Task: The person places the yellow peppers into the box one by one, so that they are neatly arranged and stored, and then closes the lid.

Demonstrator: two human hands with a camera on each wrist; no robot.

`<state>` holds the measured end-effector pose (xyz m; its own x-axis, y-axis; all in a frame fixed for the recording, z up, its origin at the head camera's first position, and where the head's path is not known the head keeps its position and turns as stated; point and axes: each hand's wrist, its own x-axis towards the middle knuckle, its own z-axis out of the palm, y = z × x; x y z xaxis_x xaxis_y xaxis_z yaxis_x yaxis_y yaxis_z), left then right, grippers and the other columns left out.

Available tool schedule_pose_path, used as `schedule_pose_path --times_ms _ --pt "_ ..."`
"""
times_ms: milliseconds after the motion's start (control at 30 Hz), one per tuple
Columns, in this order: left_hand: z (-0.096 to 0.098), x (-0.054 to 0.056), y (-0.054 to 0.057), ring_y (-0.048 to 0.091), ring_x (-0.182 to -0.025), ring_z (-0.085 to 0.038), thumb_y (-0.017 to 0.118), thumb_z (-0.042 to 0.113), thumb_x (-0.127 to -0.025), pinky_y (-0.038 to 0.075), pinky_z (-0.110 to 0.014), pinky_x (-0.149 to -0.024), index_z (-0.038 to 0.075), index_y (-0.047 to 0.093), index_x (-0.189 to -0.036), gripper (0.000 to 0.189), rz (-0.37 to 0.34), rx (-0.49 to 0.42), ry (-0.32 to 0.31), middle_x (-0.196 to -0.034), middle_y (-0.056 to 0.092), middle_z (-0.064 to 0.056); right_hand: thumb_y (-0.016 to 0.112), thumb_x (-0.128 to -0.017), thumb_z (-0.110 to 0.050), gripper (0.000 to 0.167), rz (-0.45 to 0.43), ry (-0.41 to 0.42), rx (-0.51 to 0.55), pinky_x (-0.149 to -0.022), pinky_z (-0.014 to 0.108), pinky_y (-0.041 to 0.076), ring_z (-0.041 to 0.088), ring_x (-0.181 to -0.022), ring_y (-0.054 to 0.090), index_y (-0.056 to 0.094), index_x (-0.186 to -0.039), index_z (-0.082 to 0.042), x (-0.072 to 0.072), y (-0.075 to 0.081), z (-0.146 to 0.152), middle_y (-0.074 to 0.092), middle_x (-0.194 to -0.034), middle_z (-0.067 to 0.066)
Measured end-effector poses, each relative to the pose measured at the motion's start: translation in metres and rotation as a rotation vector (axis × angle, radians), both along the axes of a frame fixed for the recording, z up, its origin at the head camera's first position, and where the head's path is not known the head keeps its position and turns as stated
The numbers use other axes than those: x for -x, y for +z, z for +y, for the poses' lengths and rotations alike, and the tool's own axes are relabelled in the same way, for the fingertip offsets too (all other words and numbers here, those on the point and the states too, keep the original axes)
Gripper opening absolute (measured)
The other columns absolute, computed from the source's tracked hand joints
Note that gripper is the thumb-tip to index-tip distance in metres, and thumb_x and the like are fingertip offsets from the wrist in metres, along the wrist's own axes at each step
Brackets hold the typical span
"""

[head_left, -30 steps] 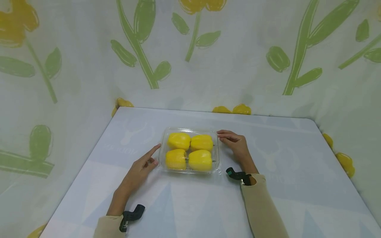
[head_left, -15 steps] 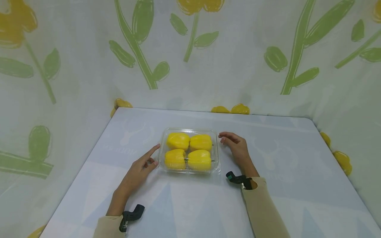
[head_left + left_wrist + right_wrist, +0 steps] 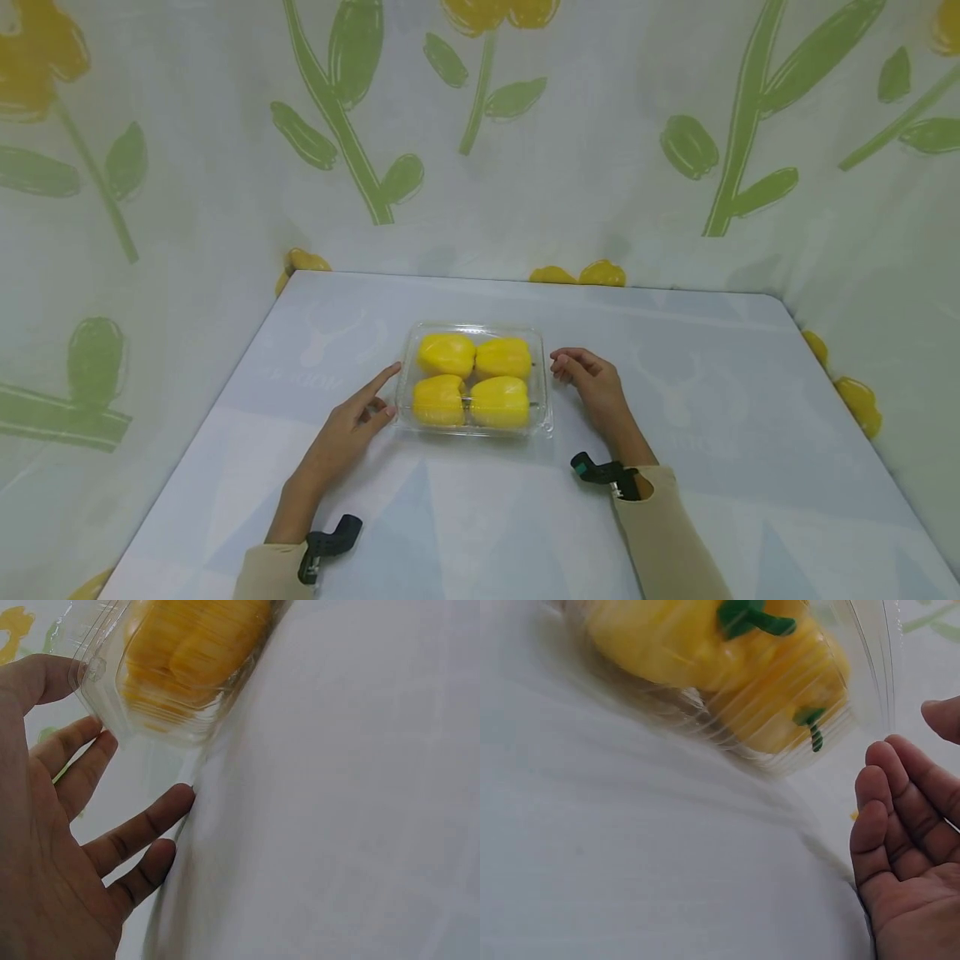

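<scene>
A clear plastic box (image 3: 474, 429) lies on the table with several yellow bell peppers (image 3: 501, 402) inside. Green stems (image 3: 810, 720) show through its wall in the right wrist view. At the box's left side, my left hand (image 3: 341, 437) has its index finger and thumb against the edge, fingers spread and mostly straight. In the left wrist view its thumb (image 3: 56, 679) lies along the box's corner. Just off the right side is my right hand (image 3: 596, 387), fingers relaxed and slightly bent, holding nothing. Whether its fingertips touch the rim is hard to tell.
The pale table (image 3: 480, 517) with faint printed shapes spreads around the box. A flower-print cloth (image 3: 570, 183) hangs behind it and on both sides. A black wrist camera (image 3: 330, 542) sits on the left wrist, another black camera (image 3: 596, 469) on the right.
My right hand has moved a little toward me along the box's right side, its fingers drawing in slightly. The left hand and the box stay nearly where they were.
</scene>
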<state>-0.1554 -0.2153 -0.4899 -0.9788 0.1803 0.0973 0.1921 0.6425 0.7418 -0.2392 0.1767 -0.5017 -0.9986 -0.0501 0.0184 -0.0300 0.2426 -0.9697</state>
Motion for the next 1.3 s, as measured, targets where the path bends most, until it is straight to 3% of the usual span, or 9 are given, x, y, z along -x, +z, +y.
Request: schedule_pose_path --times_ms 600,833,1100,1300 --pt "-0.002 0.002 -0.003 0.054 -0.082 -0.017 0.055 0.038 -0.103 0.046 -0.041 -0.076 0.044 0.032 -0.155 0.057 0.031 0.007 -0.018 -0.108 0.065 -0.003 0.063 -0.098 -0.047 0.04 -0.038 0.04 0.037 -0.081 0.027 0.053 0.026 -0.092 0.062 0.072 -0.107 -0.009 -0.037 -0.001 0.0 0.07 -0.098 0.008" --pt "-0.002 0.002 -0.001 0.054 -0.082 -0.016 0.054 0.037 -0.104 0.046 -0.041 -0.075 0.043 0.032 -0.155 0.057 0.034 0.01 -0.022 -0.109 0.065 -0.003 0.062 -0.1 -0.039 0.035 -0.019 0.049 0.054 -0.079 0.026 0.054 0.025 -0.089 0.062 0.072 -0.107 -0.006 -0.046 -0.002 -0.001 0.071 -0.096 0.009" --pt "-0.002 0.002 -0.001 0.054 -0.083 -0.017 0.055 0.038 -0.103 0.046 -0.042 -0.077 0.043 0.032 -0.155 0.057 0.035 0.006 -0.022 -0.11 0.065 -0.004 0.064 -0.1 -0.031 0.03 -0.074 0.076 0.078 -0.079 0.027 0.053 0.023 -0.085 0.061 0.072 -0.105 -0.003 -0.058 -0.003 0.0 0.069 -0.093 0.009" --pt "-0.002 0.002 -0.003 0.054 -0.083 -0.017 0.055 0.036 -0.103 0.046 -0.042 -0.077 0.043 0.032 -0.155 0.057 0.034 0.008 -0.017 -0.11 0.065 -0.003 0.063 -0.101 -0.025 0.028 -0.061 0.119 0.1 -0.077 0.026 0.053 0.02 -0.081 0.06 0.071 -0.105 0.001 -0.066 0.0 0.0 0.066 -0.087 0.009"
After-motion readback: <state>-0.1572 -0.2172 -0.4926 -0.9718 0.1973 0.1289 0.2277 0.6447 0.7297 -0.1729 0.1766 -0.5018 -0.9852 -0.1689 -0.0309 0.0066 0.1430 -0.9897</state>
